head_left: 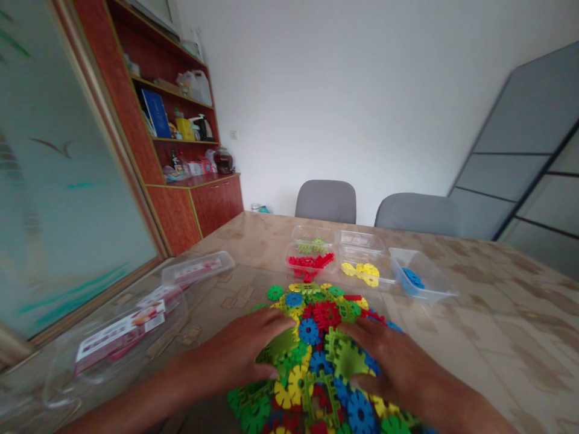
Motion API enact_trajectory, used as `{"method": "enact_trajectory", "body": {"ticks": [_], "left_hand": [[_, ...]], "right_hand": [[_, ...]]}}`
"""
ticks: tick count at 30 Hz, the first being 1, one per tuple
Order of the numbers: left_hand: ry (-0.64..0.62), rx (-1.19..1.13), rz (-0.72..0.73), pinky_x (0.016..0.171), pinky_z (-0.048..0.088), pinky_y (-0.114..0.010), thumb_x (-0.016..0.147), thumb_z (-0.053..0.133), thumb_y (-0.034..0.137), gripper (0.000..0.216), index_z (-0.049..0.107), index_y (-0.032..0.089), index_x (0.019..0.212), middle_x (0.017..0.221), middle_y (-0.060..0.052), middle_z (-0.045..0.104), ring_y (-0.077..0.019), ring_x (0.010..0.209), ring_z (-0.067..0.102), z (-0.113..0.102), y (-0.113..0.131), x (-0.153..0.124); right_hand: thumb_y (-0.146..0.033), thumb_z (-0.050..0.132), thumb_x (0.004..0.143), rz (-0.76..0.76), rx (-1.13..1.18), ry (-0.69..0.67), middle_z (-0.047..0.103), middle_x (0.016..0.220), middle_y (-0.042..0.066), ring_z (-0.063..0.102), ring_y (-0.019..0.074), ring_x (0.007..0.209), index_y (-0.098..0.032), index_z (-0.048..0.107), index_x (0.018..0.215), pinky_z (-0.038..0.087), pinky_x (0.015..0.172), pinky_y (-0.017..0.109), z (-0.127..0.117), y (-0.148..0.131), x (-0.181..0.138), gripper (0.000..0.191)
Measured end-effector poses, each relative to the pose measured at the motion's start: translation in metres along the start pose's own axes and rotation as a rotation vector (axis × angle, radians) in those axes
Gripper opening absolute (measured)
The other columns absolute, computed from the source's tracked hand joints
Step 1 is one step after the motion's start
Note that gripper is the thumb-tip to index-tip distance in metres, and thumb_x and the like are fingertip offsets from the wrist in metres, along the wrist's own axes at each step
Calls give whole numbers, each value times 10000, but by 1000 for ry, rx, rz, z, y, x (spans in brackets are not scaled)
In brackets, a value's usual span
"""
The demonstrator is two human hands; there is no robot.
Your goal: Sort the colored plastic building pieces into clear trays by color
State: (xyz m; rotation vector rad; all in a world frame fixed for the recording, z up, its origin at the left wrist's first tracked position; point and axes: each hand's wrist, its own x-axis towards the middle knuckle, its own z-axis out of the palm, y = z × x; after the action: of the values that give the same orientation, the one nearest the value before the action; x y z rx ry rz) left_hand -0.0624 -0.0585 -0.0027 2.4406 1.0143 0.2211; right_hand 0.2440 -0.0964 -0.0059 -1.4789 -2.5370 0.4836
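Note:
A heap of plastic interlocking pieces in red, yellow, blue and green lies on the table in front of me. My left hand [260, 340] is at the heap's left side, thumb and fingers curved around a light green curved piece [281, 345]. On the other side, my right hand [384, 355] has its thumb and fingers about a light green toothed piece [347, 357]. Between the hands lie a blue notched disc [309, 331] and a red toothed piece [327, 314]. Yellow notched discs [296, 384] show nearer to me. The palms and some fingertips are hidden.
Behind the heap stand clear containers with red pieces [312, 263], yellow discs [362, 272] and light green pieces [314, 245]. A clear tub [436, 289] with blue discs [412, 278] is at right. Labelled clear lids [199, 268] lie left. Two grey chairs [325, 199] stand beyond the table.

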Motion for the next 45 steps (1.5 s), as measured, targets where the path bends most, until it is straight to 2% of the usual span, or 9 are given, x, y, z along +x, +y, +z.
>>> {"method": "enact_trajectory", "body": {"ticks": [4,11,16,24,27,30,35,40,45], "left_hand": [[39,-40,-11,1076,332,-400,743,729,247,702,452,292,1386,1424,-52,468,-296,1293,424,4,2,3],[156,-304,-65,1020,399,-355,771,608,208,662,412,312,1394,1414,-11,476,-254,1227,481,-8,16,5],[208,-399,-103,872,485,-326,795,599,288,587,444,293,1362,1355,-33,517,-245,1098,553,-12,18,8],[187,-480,-70,879,461,-323,898,548,405,512,406,320,1382,1347,-35,504,-250,1127,531,-9,14,5],[165,-590,-102,802,478,-313,933,478,479,530,355,271,1405,1108,-51,610,-226,965,597,-6,11,4],[130,-686,-107,706,472,-286,918,494,492,534,348,249,1371,888,-9,595,-193,814,601,-5,11,5],[65,-843,0,719,445,-258,814,647,345,475,402,266,1213,1025,-3,544,-181,896,561,-5,11,8],[45,-758,10,700,425,-247,744,702,254,493,464,270,1176,983,19,548,-170,849,546,-5,4,9],[125,-550,95,853,386,-283,688,776,343,321,567,217,897,1048,6,569,-213,983,522,-6,2,12]], "right_hand": [[-167,726,659,0,-54,-32,522,1353,191,517,387,1195,-194,436,1413,452,966,536,3,-11,-2,808],[-86,645,685,-83,-52,8,530,1358,165,538,350,1191,-207,458,1391,489,955,492,7,-7,-7,740],[-66,635,689,-93,-58,89,519,1377,138,538,321,1202,-224,432,1402,485,972,469,5,7,-10,758],[-30,600,704,-139,-61,50,512,1382,141,521,294,1226,-212,431,1402,474,996,436,3,3,-6,741],[-23,576,733,-167,-22,41,511,1386,127,508,273,1242,-224,427,1400,470,1003,407,2,-1,-6,713],[-47,583,759,-154,-13,22,497,1402,126,484,277,1266,-219,438,1394,443,1030,421,2,-1,-7,673],[-89,664,715,-126,-2,-9,468,1430,120,456,294,1287,-231,428,1404,413,1047,441,8,7,-6,742],[-63,583,768,-104,-4,21,561,1332,126,555,273,1185,-216,504,1346,464,991,424,2,1,-2,603],[-85,535,806,-79,-11,19,633,1194,130,606,279,1088,-203,577,1257,499,921,428,-10,-11,2,468]]}}
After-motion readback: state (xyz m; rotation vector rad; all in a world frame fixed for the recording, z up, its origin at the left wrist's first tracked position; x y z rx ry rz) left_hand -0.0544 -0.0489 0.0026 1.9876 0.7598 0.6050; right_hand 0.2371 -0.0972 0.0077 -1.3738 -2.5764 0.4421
